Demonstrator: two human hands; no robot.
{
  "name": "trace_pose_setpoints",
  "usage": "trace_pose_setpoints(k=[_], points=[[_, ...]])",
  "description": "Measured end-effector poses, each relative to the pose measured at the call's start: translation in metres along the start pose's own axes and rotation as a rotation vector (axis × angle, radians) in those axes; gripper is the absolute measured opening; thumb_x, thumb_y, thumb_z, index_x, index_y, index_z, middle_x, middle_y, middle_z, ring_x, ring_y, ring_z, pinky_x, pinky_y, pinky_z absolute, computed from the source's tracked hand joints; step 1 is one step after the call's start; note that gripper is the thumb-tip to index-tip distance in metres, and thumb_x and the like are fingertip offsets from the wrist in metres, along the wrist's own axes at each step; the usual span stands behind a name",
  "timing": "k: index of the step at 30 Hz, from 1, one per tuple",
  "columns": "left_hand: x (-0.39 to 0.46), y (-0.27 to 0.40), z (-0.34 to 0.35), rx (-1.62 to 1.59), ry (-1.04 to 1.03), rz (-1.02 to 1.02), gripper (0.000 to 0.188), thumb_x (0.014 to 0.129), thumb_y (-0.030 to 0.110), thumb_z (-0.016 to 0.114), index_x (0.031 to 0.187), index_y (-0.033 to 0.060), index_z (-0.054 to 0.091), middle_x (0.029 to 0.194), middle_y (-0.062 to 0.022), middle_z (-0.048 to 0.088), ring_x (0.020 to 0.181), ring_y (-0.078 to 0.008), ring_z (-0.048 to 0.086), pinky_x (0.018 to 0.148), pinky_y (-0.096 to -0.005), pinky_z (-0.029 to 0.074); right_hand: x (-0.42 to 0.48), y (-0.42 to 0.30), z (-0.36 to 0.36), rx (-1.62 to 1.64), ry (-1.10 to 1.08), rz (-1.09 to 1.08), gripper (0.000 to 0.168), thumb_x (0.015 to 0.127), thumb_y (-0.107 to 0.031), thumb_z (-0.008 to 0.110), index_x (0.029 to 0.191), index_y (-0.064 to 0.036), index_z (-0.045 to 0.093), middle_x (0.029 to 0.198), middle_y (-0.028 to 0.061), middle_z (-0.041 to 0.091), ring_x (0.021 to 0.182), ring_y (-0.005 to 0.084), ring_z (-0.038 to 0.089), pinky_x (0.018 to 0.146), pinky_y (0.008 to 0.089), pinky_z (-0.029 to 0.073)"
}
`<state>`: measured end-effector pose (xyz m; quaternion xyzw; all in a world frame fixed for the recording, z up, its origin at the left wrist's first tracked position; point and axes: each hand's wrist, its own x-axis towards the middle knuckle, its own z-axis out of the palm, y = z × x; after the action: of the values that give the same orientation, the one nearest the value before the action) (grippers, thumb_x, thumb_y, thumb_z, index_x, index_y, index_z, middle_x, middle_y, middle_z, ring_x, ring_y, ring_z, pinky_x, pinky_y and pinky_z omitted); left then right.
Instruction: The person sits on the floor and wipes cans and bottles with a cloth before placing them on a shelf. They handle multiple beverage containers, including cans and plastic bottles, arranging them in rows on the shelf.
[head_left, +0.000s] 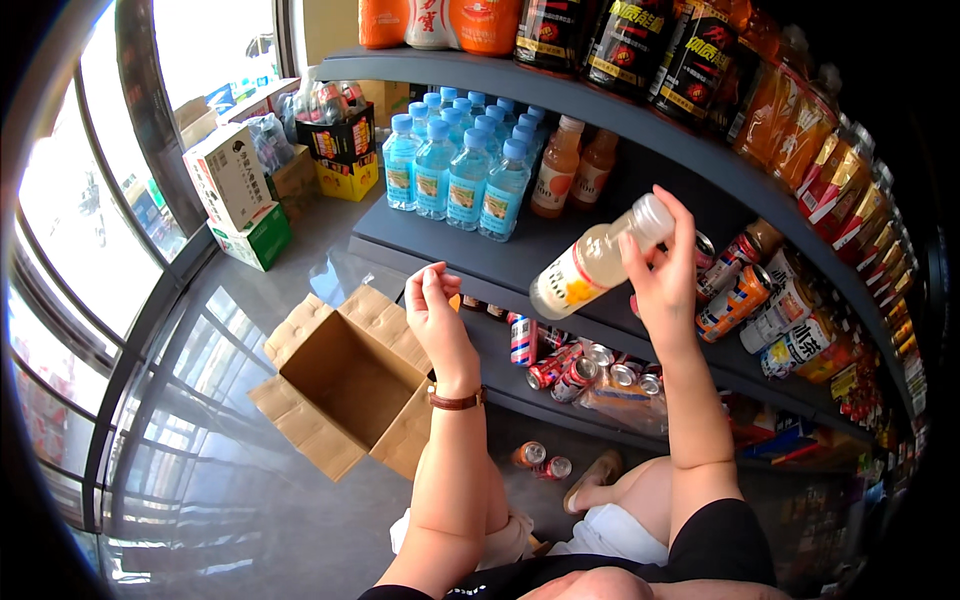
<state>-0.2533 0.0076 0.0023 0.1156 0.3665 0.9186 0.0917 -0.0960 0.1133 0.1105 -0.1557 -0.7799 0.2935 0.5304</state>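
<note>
My right hand (664, 274) grips a clear plastic drink bottle (581, 274) by its white cap and neck. The bottle hangs tilted in front of the middle shelf, base toward the lower left, with pale liquid and a white label showing yellow fruit. My left hand (439, 319), with a brown-strapped watch on the wrist, is raised near the shelf edge, its fingers loosely curled and no object visible in them. Below and left of it, an opened cardboard box (360, 382) stands on the floor with flaps spread. Peach-coloured drink bottles (556, 169) stand on the middle shelf behind the held bottle.
Rows of blue-capped water bottles (469, 180) fill the middle shelf's left end. Cans (574, 379) lie jumbled on the lower shelf; two cans (530, 454) are on the floor. The upper shelf (480, 71) overhangs. Stacked cartons (232, 176) stand by the window.
</note>
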Motion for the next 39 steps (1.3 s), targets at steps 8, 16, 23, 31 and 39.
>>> trace_pose_setpoints(k=[8, 16, 23, 31, 39], points=[[0.0, -0.002, -0.001, -0.036, -0.019, -0.027, 0.019, 0.096, 0.019, 0.047, 0.097, 0.0025, 0.058, 0.079, -0.0004, 0.056, 0.075, -0.0065, 0.05, 0.074, -0.0204, 0.042, 0.055, 0.114, 0.025, -0.228, 0.041, -0.011, 0.053, 0.085, -0.006, 0.062, 0.131, -0.007, 0.036, 0.1, 0.0084, 0.058, 0.076, 0.011, 0.052, 0.071, 0.0261, 0.047], [-0.002, -0.002, 0.003, -0.017, -0.032, -0.039, 0.018, 0.096, 0.016, 0.046, 0.094, 0.0028, 0.057, 0.078, -0.0003, 0.055, 0.074, -0.007, 0.049, 0.071, -0.0215, 0.04, 0.081, 0.166, 0.047, -0.418, 0.248, 0.057, 0.057, 0.086, -0.022, 0.059, 0.136, -0.013, 0.033, 0.129, 0.0178, 0.047, 0.117, 0.0369, 0.041, 0.1, 0.0433, 0.033], [-0.001, 0.002, 0.004, -0.017, -0.024, -0.053, 0.018, 0.096, 0.017, 0.046, 0.094, 0.0029, 0.057, 0.078, -0.0009, 0.055, 0.074, -0.0071, 0.049, 0.072, -0.0214, 0.041, 0.036, 0.19, 0.063, -0.512, 0.286, 0.085, 0.078, 0.073, -0.027, 0.073, 0.133, 0.0, 0.03, 0.126, 0.0228, 0.04, 0.117, 0.0375, 0.037, 0.1, 0.0446, 0.032], [-0.002, 0.003, 0.002, 0.009, -0.028, -0.047, 0.018, 0.096, 0.016, 0.047, 0.094, 0.0032, 0.058, 0.079, -0.0009, 0.056, 0.074, -0.0068, 0.05, 0.073, -0.0209, 0.041, 0.021, 0.227, 0.072, -0.448, 0.224, 0.382, 0.067, 0.067, -0.024, 0.08, 0.116, 0.001, 0.041, 0.115, 0.0208, 0.048, 0.112, 0.0316, 0.046, 0.096, 0.039, 0.038], [-0.003, 0.002, 0.008, 0.011, -0.02, -0.062, 0.017, 0.096, 0.018, 0.046, 0.094, 0.005, 0.058, 0.079, 0.0001, 0.056, 0.074, -0.0066, 0.05, 0.071, -0.0206, 0.041, 0.024, 0.27, 0.077, -0.324, 0.297, 0.371, 0.042, 0.08, -0.012, 0.07, 0.111, 0.0, 0.044, 0.105, 0.0159, 0.06, 0.1, 0.0267, 0.059, 0.087, 0.034, 0.045]])
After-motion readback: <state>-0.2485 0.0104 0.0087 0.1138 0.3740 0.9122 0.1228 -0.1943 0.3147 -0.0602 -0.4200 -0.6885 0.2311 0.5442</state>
